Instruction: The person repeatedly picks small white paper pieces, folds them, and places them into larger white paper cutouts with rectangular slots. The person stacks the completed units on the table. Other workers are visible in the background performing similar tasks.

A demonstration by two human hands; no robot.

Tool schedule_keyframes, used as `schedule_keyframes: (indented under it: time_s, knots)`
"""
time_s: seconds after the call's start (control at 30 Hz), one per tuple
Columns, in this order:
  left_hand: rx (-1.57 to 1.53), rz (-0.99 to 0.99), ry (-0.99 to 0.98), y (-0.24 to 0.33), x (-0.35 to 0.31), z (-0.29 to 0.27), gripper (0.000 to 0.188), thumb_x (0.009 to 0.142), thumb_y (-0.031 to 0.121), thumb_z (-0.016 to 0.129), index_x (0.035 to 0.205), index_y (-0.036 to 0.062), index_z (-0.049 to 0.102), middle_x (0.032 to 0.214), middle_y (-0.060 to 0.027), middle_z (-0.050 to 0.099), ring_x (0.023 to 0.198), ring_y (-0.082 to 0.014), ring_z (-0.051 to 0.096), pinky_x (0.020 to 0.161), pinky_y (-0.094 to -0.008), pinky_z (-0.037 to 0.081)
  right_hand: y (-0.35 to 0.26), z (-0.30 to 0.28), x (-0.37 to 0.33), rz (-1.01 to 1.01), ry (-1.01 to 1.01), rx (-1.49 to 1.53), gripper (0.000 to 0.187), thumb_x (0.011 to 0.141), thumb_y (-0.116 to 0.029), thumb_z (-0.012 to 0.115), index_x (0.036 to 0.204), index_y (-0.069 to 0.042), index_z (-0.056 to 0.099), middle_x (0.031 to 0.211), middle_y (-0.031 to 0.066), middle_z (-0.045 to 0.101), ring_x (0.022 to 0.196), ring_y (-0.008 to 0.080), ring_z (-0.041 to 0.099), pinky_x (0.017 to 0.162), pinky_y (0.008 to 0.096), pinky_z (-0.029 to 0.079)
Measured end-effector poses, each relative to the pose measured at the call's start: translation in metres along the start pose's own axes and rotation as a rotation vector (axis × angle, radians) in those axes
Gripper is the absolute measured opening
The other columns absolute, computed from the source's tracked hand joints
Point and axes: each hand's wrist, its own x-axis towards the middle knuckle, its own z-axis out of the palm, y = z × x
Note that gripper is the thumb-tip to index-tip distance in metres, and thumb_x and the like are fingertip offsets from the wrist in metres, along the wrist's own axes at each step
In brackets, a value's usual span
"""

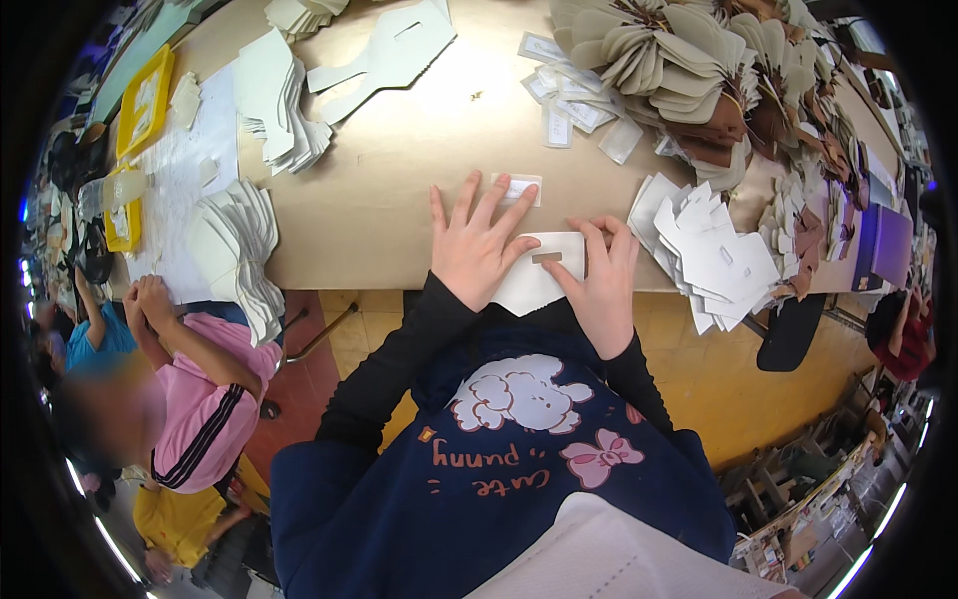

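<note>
A white slotted piece (pixel 527 290), cut from leather-like sheet, lies at the table's near edge in front of me, its lower part hanging past the edge. My right hand (pixel 607 290) holds it at the right side, thumb on its face by the slot and fingers bent at the upper right corner. Spread flat, my left hand (pixel 471 250) rests its thumb on the piece's upper left. The left fingertips reach a small clear-bordered label patch (pixel 518 188) lying just beyond the piece. What lies under the fingers is hidden.
White cut pieces (pixel 711 255) are stacked at the right, below a large heap of beige and brown pieces (pixel 669 60). Similar patches (pixel 574 100) lie farther back. More white stacks (pixel 235 245) and a yellow tray (pixel 146 103) stand left, near a person in pink (pixel 215 384).
</note>
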Motion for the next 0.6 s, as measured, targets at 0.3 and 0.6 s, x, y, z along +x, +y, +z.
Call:
schedule_keyframes:
  time_s: [0.3, 0.6]
  knots:
    - [-0.337, -0.129, 0.201, 0.008, 0.006, -0.014, 0.053, 0.091, 0.035, 0.067, 0.139, 0.0195, 0.052, 0.145, -0.0140, 0.042, 0.141, -0.0356, 0.030, 0.111, -0.0660, 0.020, 0.005, 0.000, -0.002, 0.034, -0.156, 0.604, 0.022, 0.083, 0.004, 0.073, 0.100, 0.003, 0.061, 0.090, 0.0088, 0.065, 0.081, 0.0182, 0.064, 0.076, 0.0296, 0.052]
    - [-0.855, -0.357, -0.020, -0.022, -0.003, -0.035, 0.042, 0.092, 0.016, 0.069, 0.127, 0.0068, 0.048, 0.082, -0.0118, 0.066, 0.075, -0.0215, 0.065, 0.069, -0.0317, 0.051, -0.011, 0.017, 0.027, 0.215, 0.016, 1.044, 0.028, 0.090, 0.004, 0.068, 0.117, 0.006, 0.061, 0.100, 0.0091, 0.067, 0.087, 0.0105, 0.064, 0.077, 0.0243, 0.053]
